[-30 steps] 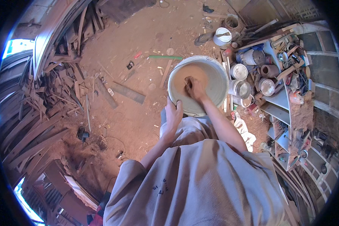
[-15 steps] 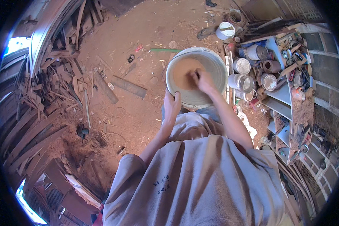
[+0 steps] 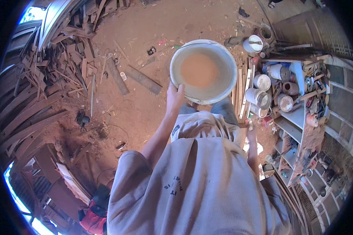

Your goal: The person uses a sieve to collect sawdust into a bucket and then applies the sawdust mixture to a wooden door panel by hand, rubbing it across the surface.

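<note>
A large whitish-grey round tub (image 3: 226,76) is held out in front of my body, its open mouth facing up. Reddish-brown loose material (image 3: 200,70), like fine dust or sawdust, covers its bottom. My left hand (image 3: 176,95) grips the near left rim, with the thumb over the edge. Lowered at my right side and apart from the tub is my right hand (image 3: 250,128); it is small in view and its fingers do not show clearly.
Cans and buckets (image 3: 258,97) crowd a shelf unit (image 3: 290,124) on the right. A white bucket (image 3: 253,44) stands farther off. Scrap wood (image 3: 76,58) is heaped at the left, and planks (image 3: 144,79) lie on the dusty floor.
My right hand has left the inside of the tub and dropped to my right side. My left hand keeps its hold on the rim. The whole view has shifted slightly.
</note>
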Tool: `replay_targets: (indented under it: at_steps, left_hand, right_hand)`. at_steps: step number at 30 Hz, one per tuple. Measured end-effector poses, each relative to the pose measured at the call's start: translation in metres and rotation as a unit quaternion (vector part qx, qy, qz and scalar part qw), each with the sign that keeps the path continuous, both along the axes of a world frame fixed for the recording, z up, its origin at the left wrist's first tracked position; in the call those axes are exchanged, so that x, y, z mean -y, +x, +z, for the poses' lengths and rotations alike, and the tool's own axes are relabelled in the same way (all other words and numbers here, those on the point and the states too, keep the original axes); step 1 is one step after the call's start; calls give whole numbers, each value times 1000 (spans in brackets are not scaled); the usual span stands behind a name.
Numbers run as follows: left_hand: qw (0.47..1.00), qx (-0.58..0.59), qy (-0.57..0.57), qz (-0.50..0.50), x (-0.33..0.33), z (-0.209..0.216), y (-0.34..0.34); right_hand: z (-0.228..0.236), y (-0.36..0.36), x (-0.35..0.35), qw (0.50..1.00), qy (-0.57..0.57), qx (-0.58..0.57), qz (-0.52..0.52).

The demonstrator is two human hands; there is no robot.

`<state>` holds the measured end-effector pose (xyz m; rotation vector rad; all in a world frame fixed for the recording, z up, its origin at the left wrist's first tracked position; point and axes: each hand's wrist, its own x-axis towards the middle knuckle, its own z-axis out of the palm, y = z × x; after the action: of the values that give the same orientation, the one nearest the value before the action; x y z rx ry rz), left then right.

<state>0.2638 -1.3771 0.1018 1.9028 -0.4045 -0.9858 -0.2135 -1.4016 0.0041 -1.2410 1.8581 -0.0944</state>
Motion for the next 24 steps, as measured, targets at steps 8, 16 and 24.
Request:
replay_targets:
  at_steps: [8,16,24]
  left_hand:
    - [991,-33,-38,124,-25,-13,92]
    - [974,-121,-18,192,11,-20,173]
    - [958,-143,-28,247,108,-2,282]
  right_hand:
    - [243,212,121,910,-187,370,4]
    - [436,417,209,619,-37,676,398]
    - [448,564,313,586,81,717,370]
